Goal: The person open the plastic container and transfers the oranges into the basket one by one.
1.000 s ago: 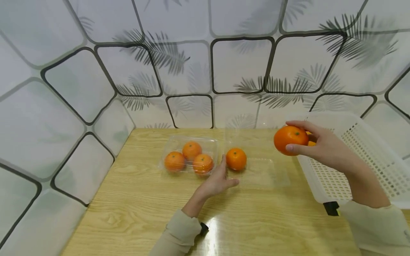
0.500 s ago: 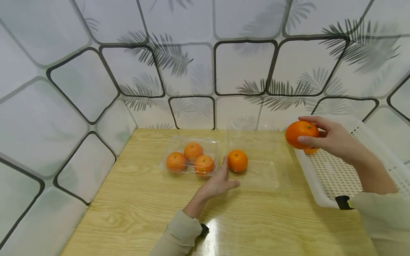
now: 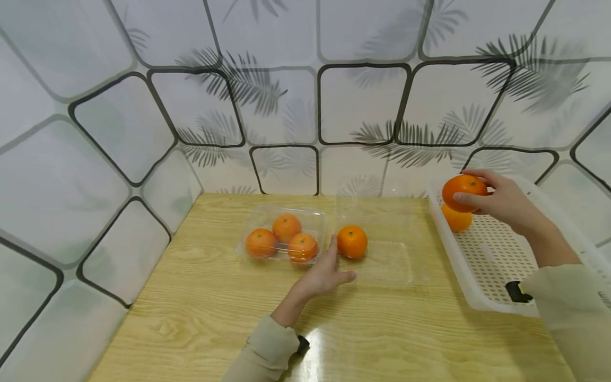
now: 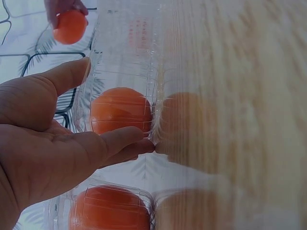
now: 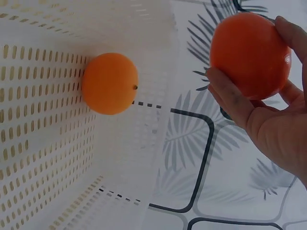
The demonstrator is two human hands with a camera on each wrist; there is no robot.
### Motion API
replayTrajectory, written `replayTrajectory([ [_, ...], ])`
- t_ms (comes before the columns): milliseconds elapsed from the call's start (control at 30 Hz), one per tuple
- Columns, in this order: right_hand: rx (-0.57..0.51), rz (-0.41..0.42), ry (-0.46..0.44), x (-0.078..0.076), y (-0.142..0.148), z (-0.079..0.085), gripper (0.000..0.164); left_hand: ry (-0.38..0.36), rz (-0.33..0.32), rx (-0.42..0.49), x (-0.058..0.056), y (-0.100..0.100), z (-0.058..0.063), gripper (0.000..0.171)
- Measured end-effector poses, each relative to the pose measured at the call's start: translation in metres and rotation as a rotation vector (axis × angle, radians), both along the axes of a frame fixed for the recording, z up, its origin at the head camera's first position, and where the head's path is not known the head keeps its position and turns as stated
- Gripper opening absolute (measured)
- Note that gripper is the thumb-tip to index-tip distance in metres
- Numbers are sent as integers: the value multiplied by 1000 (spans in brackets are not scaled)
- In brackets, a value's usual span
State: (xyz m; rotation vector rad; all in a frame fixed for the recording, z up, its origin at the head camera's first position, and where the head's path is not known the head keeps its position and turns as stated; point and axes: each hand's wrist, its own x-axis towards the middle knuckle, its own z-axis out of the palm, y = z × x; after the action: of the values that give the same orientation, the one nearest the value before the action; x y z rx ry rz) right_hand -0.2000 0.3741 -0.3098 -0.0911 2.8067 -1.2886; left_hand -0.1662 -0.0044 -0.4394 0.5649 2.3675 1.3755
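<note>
1 held orange, right of the open clear box, is clamped in the right hand, and we see it raised at a white basket with 1 loose orange inside. On the open clear box's left side, the left hand has its thumb and fingers apart, touching the box beside 1 boxed orange. Left of the open clear box, we find another clear box holding 3 oranges.
</note>
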Motion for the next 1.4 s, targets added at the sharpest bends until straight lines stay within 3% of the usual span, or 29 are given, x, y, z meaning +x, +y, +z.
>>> replayTrajectory([
  [267, 2, -131, 6, -17, 16, -12, 87, -4, 5, 12, -2, -1, -1, 105],
  [533, -16, -261, 4, -27, 32, -30, 85, 11, 1, -4, -2, -2, 0, 105],
  [833, -16, -311, -53, -27, 57, -51, 88, 0, -2, -4, -1, 0, 0, 103],
  [1400, 5, -314, -141, -31, 85, -97, 91, 1, -6, 19, 1, 0, -1, 104],
])
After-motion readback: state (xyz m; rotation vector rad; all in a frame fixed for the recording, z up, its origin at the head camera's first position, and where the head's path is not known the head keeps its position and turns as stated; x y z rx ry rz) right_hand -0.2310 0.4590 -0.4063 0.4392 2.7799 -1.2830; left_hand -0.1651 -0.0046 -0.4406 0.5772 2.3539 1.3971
